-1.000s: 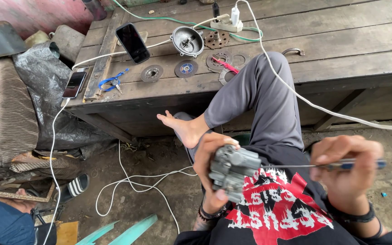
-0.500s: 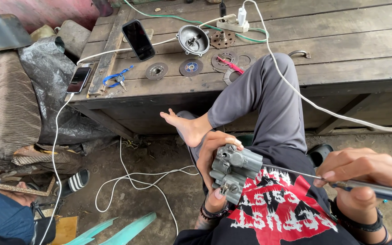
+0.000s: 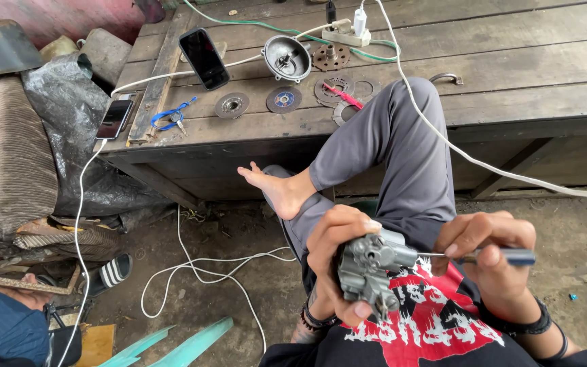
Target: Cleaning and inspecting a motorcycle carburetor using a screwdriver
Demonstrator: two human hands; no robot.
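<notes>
Carburetor [image 3: 369, 272], grey metal, is sitting low in the middle of the view, above the person's lap. The left hand [image 3: 334, 261] is gripping it firmly, fingers wrapping around its body. The right hand [image 3: 494, 261] is clenching a screwdriver [image 3: 484, 256], and its thin shaft is touching the carburetor's right side. Beyond the raised knee, a wooden bench [image 3: 511, 61] is carrying two grinding discs [image 3: 258, 102], a metal bowl-shaped part [image 3: 287, 58], a black phone [image 3: 203, 58] and a white cable [image 3: 443, 136]. Another phone [image 3: 115, 119] is lying at the bench's left edge.
</notes>
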